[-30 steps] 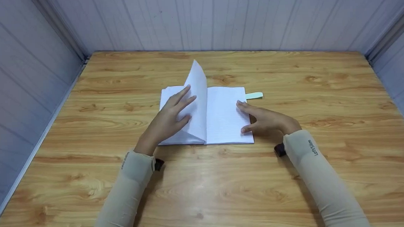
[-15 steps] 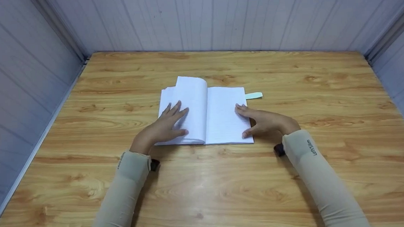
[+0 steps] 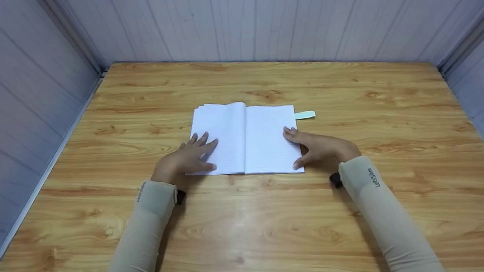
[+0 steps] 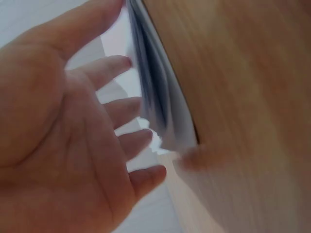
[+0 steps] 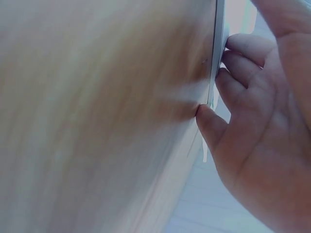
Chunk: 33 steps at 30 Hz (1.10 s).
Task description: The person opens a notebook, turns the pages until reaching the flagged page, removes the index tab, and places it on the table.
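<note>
An open notebook (image 3: 267, 138) with white lined pages lies on the wooden table. My left hand (image 3: 186, 158) rests on the lower left page, fingers spread and extended. In the left wrist view, the left palm (image 4: 63, 131) faces the camera, and the stacked pages (image 4: 155, 82) show loose gaps at their edge. My right hand (image 3: 322, 145) touches the right page near its outer edge, thumb apart from the fingers. The right wrist view has the right hand's (image 5: 257, 107) fingertips along the notebook's thin edge (image 5: 217, 53), the little finger reaching the table.
A pale green tab (image 3: 305, 115) sticks out from the notebook's right side. The wooden table (image 3: 239, 228) stretches around it. White panelled walls (image 3: 235, 23) stand at the back and on both sides. A dark wrist device (image 3: 336, 180) sits under the right sleeve.
The raised page has come down flat onto the left side. My left hand has moved left and toward me along with it. My right hand has barely shifted.
</note>
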{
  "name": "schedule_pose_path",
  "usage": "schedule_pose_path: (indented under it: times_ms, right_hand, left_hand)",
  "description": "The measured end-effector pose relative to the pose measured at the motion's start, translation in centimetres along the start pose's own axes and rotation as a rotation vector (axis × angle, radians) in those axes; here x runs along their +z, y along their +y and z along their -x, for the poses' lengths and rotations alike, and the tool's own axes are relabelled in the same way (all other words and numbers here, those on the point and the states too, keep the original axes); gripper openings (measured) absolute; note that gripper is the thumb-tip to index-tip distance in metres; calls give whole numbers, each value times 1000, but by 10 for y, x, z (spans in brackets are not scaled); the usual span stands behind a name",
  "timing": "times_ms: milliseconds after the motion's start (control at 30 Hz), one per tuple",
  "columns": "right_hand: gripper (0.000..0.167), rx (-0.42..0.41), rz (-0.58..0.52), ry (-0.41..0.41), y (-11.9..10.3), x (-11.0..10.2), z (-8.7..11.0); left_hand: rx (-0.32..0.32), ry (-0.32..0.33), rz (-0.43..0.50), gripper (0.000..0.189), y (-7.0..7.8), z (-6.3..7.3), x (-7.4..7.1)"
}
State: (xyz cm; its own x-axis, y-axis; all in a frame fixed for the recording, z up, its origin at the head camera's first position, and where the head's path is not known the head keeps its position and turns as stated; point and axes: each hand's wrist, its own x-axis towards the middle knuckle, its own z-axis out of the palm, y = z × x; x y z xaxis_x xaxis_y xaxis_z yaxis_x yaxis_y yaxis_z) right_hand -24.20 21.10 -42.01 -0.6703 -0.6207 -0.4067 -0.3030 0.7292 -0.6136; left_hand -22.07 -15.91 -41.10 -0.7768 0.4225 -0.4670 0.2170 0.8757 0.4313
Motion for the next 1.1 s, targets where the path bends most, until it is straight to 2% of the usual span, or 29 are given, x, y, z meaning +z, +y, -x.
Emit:
schedule_pose_path:
  times_ms: [133,300,533,733,967,1100]
  right_hand:
    - [104,2,-18,-15,-1,0,0]
    - [106,34,-18,-31,-1,-2,-1]
    - [105,19,-7,-35,-1,-3,-1]
    - [106,40,-19,-28,-2,-3,-1]
    - [104,26,-18,-24,-1,-2,-2]
    - [103,31,-29,-24,-1,-2,-3]
  left_hand:
    - [-17,-4,42,76,-5,2,-2]
    - [-8,-16,84,77,-10,3,-3]
    - [39,-18,68,78,-14,3,-4]
    - [28,-20,69,78,-12,3,-5]
    - [66,-19,77,79,-15,2,-4]
    - [49,-16,80,79,-13,3,-4]
